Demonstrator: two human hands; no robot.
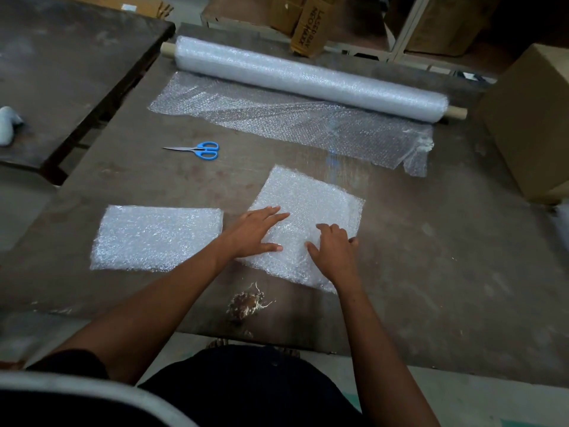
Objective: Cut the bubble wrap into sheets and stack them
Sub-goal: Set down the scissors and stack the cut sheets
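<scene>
— Bubble wrap sheet (311,211), where is it lying?
— At frame centre on the table (431,272), angled. The left hand (255,232) is pressing flat on it, fingers straight; the right hand (334,251) is resting on it, fingers bent.
— And beyond?
— A stack of sheets (157,238) is lying lower left, scissors (200,149) above it, the roll (308,78) across the top.

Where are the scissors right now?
In the head view, the blue-handled scissors lie untouched on the table, left of centre, between the unrolled bubble wrap and the stack of sheets.
</scene>
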